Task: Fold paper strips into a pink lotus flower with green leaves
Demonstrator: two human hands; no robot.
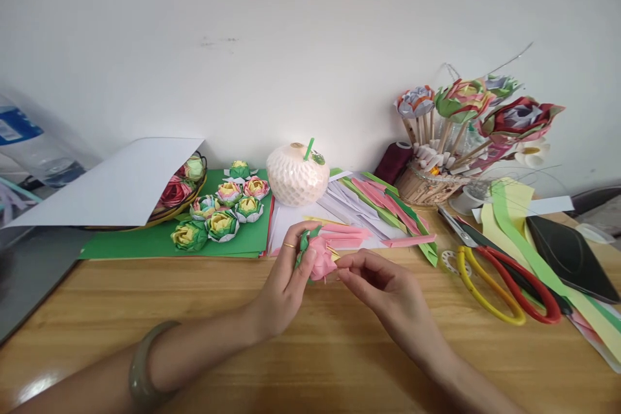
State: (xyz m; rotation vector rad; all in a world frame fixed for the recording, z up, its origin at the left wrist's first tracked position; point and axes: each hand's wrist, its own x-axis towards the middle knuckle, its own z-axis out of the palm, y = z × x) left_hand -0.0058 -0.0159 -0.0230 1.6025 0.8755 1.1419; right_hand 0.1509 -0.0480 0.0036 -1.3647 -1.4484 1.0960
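Your left forearm crosses the lower left of the frame, a bangle (140, 365) around it, and your right forearm comes up from the lower right. Just below the centre of the frame, the fingers of your left hand (286, 275) are closed around a pink paper flower (321, 259) with green outer petals. Your right hand (383, 281) meets it from the right, thumb and index finger pinched at the flower's edge, beside its yellow part.

Behind your hands, folded pink strips (345, 234) lie on white paper at the middle. Left of centre, finished paper flowers (223, 225) sit on a green sheet (126, 243), near a white textured ornament (297, 174). Scissors (509, 278) with one yellow and one red handle lie at the right, below a basket (422, 180) of stemmed paper blooms (463, 98) in the upper right.
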